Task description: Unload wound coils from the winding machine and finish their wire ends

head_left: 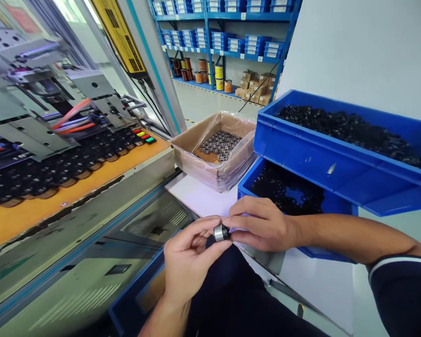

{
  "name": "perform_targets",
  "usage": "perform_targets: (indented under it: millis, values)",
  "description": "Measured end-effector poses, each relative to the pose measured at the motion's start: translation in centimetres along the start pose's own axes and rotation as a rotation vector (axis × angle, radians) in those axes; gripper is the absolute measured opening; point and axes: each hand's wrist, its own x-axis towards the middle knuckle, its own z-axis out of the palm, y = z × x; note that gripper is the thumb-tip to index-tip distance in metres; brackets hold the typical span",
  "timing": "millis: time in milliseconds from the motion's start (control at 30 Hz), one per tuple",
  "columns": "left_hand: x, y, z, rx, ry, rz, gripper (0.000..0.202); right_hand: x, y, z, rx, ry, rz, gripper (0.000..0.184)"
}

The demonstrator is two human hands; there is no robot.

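A small silver metal ring core (218,233) is pinched between the thumb and fingers of my left hand (189,257). On its right end sits a black plastic end piece (226,231), with the fingers of my right hand (263,223) closed against it. The right fingertips partly hide this end piece, so how far it is seated cannot be seen. Both hands meet over my lap, in front of a blue bin (245,187) of black plastic parts. Beyond them stands a cardboard box (199,168), lined with clear plastic and holding many metal cores.
A larger blue bin (315,159) of black parts rests above the lower one on the right. To the left, a machine (31,126) stands over rows of black-and-metal parts on an orange bench top (133,161). Blue shelving (206,51) with bins and wire spools is at the back.
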Motion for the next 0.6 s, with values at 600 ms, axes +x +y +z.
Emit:
perform_targets:
  millis: [600]
  values:
    - [-0.07, 0.70, -0.40, -0.124, -0.137, -0.239, 0.034, -0.07, 0.42, -0.93, -0.247, -0.030, -0.257, 0.026]
